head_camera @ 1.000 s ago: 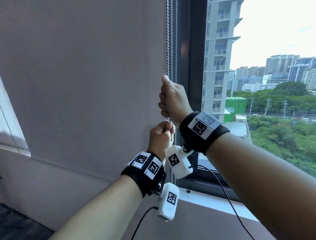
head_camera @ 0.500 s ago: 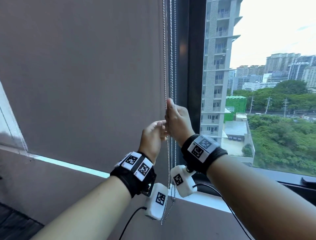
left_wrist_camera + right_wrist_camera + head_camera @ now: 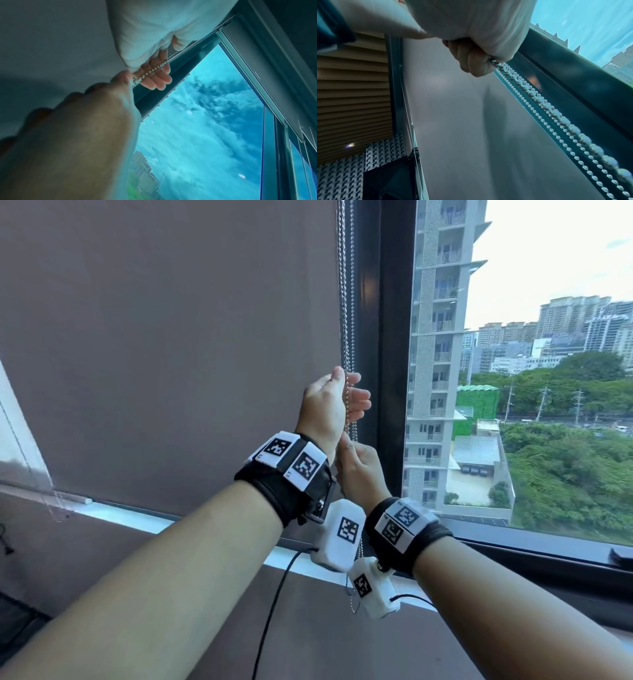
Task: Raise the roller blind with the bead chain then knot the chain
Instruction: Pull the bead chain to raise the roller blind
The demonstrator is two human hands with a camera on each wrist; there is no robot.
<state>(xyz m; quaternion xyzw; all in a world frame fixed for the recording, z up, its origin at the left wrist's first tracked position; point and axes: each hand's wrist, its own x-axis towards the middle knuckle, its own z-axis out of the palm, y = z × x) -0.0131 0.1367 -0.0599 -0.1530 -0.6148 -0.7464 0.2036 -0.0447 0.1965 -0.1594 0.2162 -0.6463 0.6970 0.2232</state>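
Head view: right hand (image 3: 359,474) grips bead chain (image 3: 346,302); left hand (image 3: 329,402) open against it.

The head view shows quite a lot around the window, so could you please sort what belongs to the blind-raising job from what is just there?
Belongs to the job:
- roller blind
- bead chain
- left hand, fingers spread beside the chain
- right hand, gripping the chain lower down

Just there:
- window frame
- sill
- neighbouring blind
- buildings outside
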